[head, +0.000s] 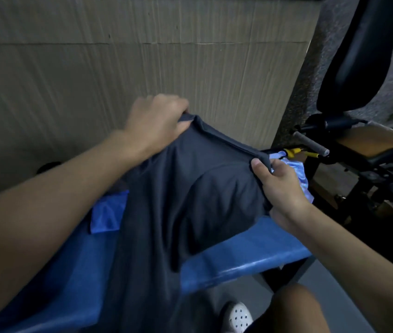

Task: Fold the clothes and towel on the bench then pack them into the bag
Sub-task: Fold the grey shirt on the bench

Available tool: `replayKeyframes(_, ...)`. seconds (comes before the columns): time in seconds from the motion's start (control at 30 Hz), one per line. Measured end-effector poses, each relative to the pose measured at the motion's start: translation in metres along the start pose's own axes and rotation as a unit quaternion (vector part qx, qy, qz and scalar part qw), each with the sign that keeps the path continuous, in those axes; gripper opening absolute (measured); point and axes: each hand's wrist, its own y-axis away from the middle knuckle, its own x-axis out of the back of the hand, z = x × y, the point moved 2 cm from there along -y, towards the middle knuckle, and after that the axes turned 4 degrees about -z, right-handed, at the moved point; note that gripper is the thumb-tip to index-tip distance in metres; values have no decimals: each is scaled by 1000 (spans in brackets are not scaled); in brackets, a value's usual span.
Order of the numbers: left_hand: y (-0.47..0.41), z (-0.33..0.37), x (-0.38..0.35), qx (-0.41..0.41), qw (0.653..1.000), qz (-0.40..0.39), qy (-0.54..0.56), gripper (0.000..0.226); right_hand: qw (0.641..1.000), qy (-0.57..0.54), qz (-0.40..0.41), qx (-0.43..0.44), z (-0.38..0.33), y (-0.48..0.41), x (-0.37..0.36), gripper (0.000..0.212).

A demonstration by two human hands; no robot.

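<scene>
A dark grey garment (190, 200) lies stretched over the blue padded bench (250, 255) and hangs off its near edge. My left hand (157, 121) grips the garment's far hem at the upper left. My right hand (279, 183) pinches the same hem at the right, thumb on top. The hem is pulled taut between the two hands. A blue cloth (109, 212) peeks out from under the garment on the left. A light blue and white cloth (296, 169) lies behind my right hand. No bag is visible.
A large cardboard sheet (142, 56) stands behind the bench. Black gym equipment with a padded seat (363, 56) and a foam-covered bar (310, 143) stands at the right. My knee and a white perforated shoe (238, 316) show below the bench edge.
</scene>
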Motion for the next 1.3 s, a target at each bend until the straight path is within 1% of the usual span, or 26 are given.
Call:
replayKeyframes(0.07, -34, 1, -19, -66, 996, 12, -52, 30, 999, -32, 27, -19, 10, -20, 0, 23)
replayKeyframes(0.1, -50, 3, -34, -95, 993, 19, -64, 29, 998, -42, 43, -23, 15, -32, 3, 22)
replayKeyframes(0.2, -83, 13, -91, -174, 981, -2, -88, 23, 993, -31, 103, -42, 36, -71, 22, 18)
replayKeyframes(0.27, -94, 20, -137, -205, 974, -8, -92, 25, 990, -16, 132, -56, 57, -99, 39, 21)
replayKeyframes(0.33, -101, 25, -180, -224, 971, -9, -86, 28, 986, 6, 150, -72, 77, -124, 55, 23)
replayKeyframes(0.47, -109, 34, -251, -237, 970, -21, -47, 26, 980, 62, 169, -84, 112, -164, 84, 21)
replayKeyframes(0.53, -109, 39, -281, -237, 971, -17, -29, 23, 975, 100, 184, -70, 123, -180, 96, 22)
replayKeyframes(0.6, -106, 46, -304, -219, 976, -16, 2, 20, 965, 155, 209, -44, 129, -193, 105, 25)
replayKeyframes(0.63, -102, 51, -311, -204, 979, -17, 21, 22, 954, 204, 217, -32, 132, -197, 109, 27)
replayKeyframes(0.67, -97, 58, -316, -187, 981, -20, 40, 25, 933, 283, 223, -17, 135, -199, 111, 31)
replayKeyframes(0.7, -89, 64, -319, -174, 983, -25, 53, 29, 897, 382, 223, 8, 138, -199, 113, 38)
replayKeyframes(0.73, -80, 71, -320, -173, 983, -27, 56, 32, 854, 473, 211, 51, 143, -197, 113, 43)
replayKeyframes(0.77, -69, 76, -323, -185, 981, -31, 50, 32, 815, 540, 182, 101, 149, -195, 112, 45)
replayKeyframes(0.8, -58, 80, -329, -208, 976, -49, 37, 30, 785, 588, 137, 140, 155, -193, 109, 44)
replayKeyframes(0.83, -48, 81, -336, -229, 970, -79, 26, 30, 766, 620, 83, 151, 162, -190, 106, 42)
replayKeyframes(0.87, -41, 82, -343, -234, 965, -116, 23, 35, 757, 638, 37, 136, 169, -188, 104, 43)
replayKeyframes(0.9, -37, 81, -349, -222, 963, -147, 28, 42, 758, 643, 9, 108, 174, -188, 103, 44)
replayKeyframes(0.93, -35, 81, -351, -204, 964, -166, 40, 47, 764, 640, 0, 89, 177, -186, 104, 45)
replayKeyframes(0.97, -33, 80, -349, -191, 965, -173, 50, 48, 769, 633, 5, 90, 176, -183, 103, 44)
replayKeyframes(1.0, -31, 81, -343, -181, 966, -174, 61, 46, 771, 628, 11, 106, 173, -179, 102, 42)
replayKeyframes(1.07, -24, 79, -326, -167, 970, -153, 88, 36, 764, 626, 21, 157, 164, -167, 96, 35)
replayKeyframes(1.1, -15, 76, -315, -149, 972, -146, 107, 31, 765, 620, 17, 173, 160, -159, 91, 32)
replayKeyframes(1.13, -4, 72, -304, -119, 974, -147, 129, 27, 777, 605, 5, 175, 157, -151, 85, 28)
replayKeyframes(1.2, 28, 59, -284, -48, 974, -154, 161, 23, 813, 560, -31, 157, 155, -132, 69, 20)
replayKeyframes(1.3, 90, 33, -251, 48, 966, -175, 186, 22, 874, 456, -113, 125, 159, -95, 40, 21)
